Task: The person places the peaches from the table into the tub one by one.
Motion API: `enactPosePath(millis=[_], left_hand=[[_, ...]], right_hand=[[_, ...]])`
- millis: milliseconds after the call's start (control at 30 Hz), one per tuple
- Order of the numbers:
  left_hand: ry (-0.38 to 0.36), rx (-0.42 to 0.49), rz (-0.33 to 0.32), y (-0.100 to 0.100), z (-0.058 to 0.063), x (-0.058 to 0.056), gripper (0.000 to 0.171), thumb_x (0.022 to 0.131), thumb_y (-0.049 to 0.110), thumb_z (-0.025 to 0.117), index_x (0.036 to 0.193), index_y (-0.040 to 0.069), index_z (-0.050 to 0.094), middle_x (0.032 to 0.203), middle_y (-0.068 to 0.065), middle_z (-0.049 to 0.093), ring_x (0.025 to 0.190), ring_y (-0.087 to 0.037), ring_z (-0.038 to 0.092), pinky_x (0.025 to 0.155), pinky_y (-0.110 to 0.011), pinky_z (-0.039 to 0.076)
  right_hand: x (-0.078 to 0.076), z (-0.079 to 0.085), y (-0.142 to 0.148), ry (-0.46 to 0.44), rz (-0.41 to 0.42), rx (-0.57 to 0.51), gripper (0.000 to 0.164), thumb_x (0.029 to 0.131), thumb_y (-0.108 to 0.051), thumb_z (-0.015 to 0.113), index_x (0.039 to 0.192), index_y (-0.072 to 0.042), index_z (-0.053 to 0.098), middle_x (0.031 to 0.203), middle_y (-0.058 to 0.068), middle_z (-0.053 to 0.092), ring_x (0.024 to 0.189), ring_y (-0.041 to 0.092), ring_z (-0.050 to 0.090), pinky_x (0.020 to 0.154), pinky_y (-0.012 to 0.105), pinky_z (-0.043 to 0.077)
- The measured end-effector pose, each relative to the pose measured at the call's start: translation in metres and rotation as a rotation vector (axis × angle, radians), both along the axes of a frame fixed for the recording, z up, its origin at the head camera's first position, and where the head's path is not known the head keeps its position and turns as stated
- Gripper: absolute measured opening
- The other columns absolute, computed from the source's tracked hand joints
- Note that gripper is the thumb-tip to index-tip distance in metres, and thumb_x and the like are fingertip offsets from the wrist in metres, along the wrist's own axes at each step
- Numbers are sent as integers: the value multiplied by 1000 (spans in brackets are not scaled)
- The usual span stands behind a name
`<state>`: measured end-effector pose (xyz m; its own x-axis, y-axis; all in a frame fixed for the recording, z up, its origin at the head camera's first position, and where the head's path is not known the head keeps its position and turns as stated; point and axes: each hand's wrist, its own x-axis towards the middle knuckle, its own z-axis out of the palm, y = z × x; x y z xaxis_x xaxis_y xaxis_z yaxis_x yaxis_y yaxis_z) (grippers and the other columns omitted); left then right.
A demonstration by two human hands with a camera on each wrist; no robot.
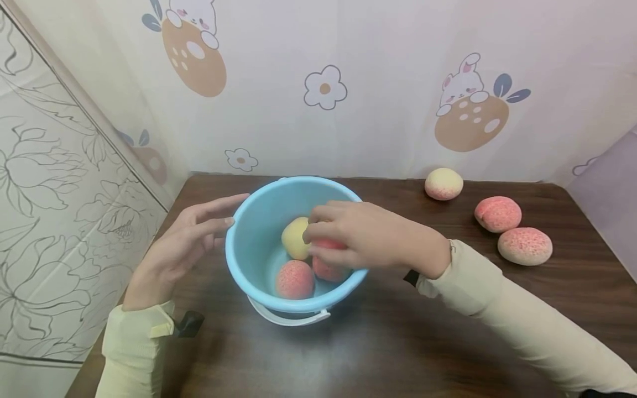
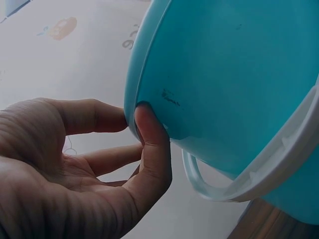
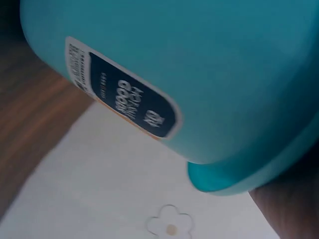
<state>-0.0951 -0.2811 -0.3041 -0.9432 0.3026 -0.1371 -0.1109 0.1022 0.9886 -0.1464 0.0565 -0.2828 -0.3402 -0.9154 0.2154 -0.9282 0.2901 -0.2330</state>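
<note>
A light blue bucket (image 1: 298, 305) with a white handle (image 1: 288, 319) stands on the table. My left hand (image 1: 191, 235) pinches its left rim; in the left wrist view, fingers (image 2: 154, 134) curl against the outer wall just under the lip. Over the bucket's right side, my right hand (image 1: 358, 232) reaches in with fingers curled round a pink peach (image 1: 330, 271), partly covered by the hand. Beside it inside lie a yellow peach (image 1: 294, 239) and a speckled pink peach (image 1: 295, 279). The right wrist view has only the bucket's labelled outer wall (image 3: 209, 74), with the fingers hidden.
At the back right of the dark wooden table (image 1: 398, 331) lie a yellow-and-pink peach (image 1: 444, 184), a pink peach (image 1: 497, 214) and a paler speckled peach (image 1: 525, 246). A patterned curtain (image 1: 378, 110) hangs behind, and a floral panel (image 1: 64, 193) borders the left.
</note>
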Motion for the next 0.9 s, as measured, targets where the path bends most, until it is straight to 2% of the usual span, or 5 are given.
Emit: enactPosePath(millis=[100,233,467,733,900], left_hand=[[2,1,-2,1,1,0,47,106,11,58,152,14,54,153,-8,59,120,-23,69,93,-36,61],[-19,-21,18,2,3,1,47,105,15,61,151,18,56,152,-5,59,119,-22,69,92,-36,61],[-18,-29,21,2,3,2,47,104,14,62,151,18,56,152,-5,59,119,-22,69,92,-36,61],[-5,-11,13,1,1,2,48,105,11,60,152,16,54,152,-6,60,117,-21,71,92,-36,62],[1,-33,16,1,1,2,48,104,13,61,151,18,56,152,-5,60,118,-22,70,91,-37,61]], right_hand=[[-2,-1,0,-106,-18,49,15,103,-31,60,113,-29,71,107,-15,62,97,2,55,79,24,52],[-4,-1,-1,-158,-16,73,16,104,-32,59,112,-34,72,105,-20,62,92,-1,55,78,23,51],[-4,2,-4,-192,-24,153,17,103,-38,58,110,-45,71,102,-29,63,90,-6,57,80,24,50],[-5,5,-6,-203,-7,227,23,103,-38,59,119,-43,74,107,-27,66,87,0,59,83,28,51],[-4,6,-6,-219,-20,228,22,103,-38,58,117,-44,73,104,-27,65,88,-1,58,83,26,50]])
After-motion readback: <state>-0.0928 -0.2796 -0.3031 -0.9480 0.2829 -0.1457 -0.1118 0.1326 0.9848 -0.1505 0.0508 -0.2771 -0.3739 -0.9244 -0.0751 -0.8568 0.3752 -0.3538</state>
